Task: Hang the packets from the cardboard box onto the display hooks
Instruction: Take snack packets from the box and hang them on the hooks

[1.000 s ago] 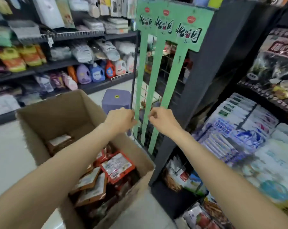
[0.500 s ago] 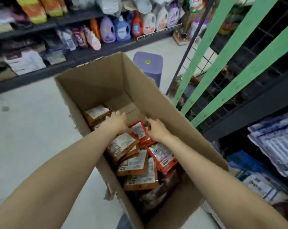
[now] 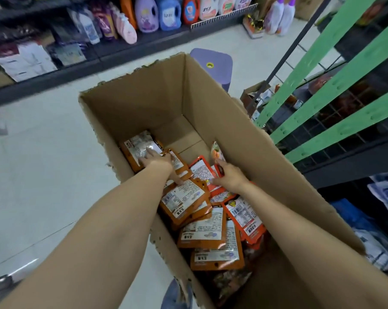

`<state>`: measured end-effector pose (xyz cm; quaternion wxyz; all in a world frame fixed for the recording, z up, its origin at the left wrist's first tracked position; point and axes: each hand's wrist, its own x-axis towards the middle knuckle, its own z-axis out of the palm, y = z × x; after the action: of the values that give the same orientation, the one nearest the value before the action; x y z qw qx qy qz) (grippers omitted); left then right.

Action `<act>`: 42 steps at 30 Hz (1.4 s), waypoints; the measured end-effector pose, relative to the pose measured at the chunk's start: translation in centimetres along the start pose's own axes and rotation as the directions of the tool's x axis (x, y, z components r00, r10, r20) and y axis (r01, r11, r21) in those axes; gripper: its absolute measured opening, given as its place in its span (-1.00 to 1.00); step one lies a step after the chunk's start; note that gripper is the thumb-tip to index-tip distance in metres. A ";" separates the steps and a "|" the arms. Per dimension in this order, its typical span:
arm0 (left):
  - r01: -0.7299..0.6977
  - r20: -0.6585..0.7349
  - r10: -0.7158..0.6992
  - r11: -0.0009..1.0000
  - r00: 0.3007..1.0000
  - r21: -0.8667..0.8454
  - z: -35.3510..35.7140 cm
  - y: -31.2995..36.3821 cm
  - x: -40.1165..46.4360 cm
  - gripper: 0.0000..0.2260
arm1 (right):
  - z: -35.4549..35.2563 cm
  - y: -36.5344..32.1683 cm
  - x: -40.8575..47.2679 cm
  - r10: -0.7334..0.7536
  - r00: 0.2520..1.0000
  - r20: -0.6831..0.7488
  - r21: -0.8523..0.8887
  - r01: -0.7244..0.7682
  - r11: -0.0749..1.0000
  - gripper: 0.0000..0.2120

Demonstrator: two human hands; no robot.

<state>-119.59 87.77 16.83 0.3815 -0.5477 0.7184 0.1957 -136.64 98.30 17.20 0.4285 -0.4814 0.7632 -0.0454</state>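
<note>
Green display strips (image 3: 335, 85) stand right of the cardboard box (image 3: 244, 134). The left hand (image 3: 157, 160) lies flat on packets (image 3: 202, 233). The right hand (image 3: 230, 175) pinches one orange packet (image 3: 217, 156).

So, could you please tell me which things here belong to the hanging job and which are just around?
Job: cardboard box, packets, green display strips, left hand, right hand.
Around: purple stool, detergent bottles, floor.

My left hand (image 3: 157, 161) fingertips are buried among the packets (image 3: 184, 198), so grip unclear. Right hand (image 3: 228, 175) covers part of a red packet (image 3: 217, 168); can't tell if pinching. Box (image 3: 144, 103) near corner cut off at btm edge. Packet print too small to read. Green strips (image 3: 322, 90) run off top-right; hooks not discernible.
</note>
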 end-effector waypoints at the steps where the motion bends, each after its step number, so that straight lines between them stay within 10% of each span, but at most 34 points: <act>1: 0.007 0.017 -0.007 1.000 1.000 0.001 0.0 -0.1 0.1 0.07 | 0.0 0.1 0.1 0.002 1.000 0.030 -0.002 -0.002 1.000 -0.13; 7: -0.041 0.087 0.044 0.998 0.995 -0.043 1.1 0.7 0.8 0.13 | 0.7 0.6 1.3 0.038 0.999 -0.005 -0.103 -0.038 0.994 -0.16; 16: -0.127 -0.072 0.131 0.990 0.989 0.054 0.7 1.2 0.9 -0.64 | 0.2 0.6 1.6 -0.077 0.977 -0.200 0.115 0.102 0.988 -0.38; 28: -0.335 -0.195 0.308 0.933 0.931 -0.131 -2.2 0.7 -1.2 -0.77 | -1.5 -0.8 0.4 -0.202 0.962 -0.182 0.215 0.239 0.947 -0.54; 35: -0.618 -0.602 0.272 0.610 0.751 -0.495 -3.7 2.8 -3.2 -0.42 | -5.3 -4.3 -4.1 -0.442 0.834 -0.331 -0.209 0.392 0.896 -0.28; 42: -0.729 -0.726 0.129 0.270 0.675 -0.629 -7.9 2.2 -7.9 -0.56 | -8.3 -5.1 -8.2 -0.445 0.743 -0.500 -0.088 0.468 0.879 -0.54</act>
<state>-123.46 87.98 27.51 -0.2656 -0.4592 0.6967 0.4829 -137.49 99.11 29.91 0.1991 -0.6148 0.7059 -0.2899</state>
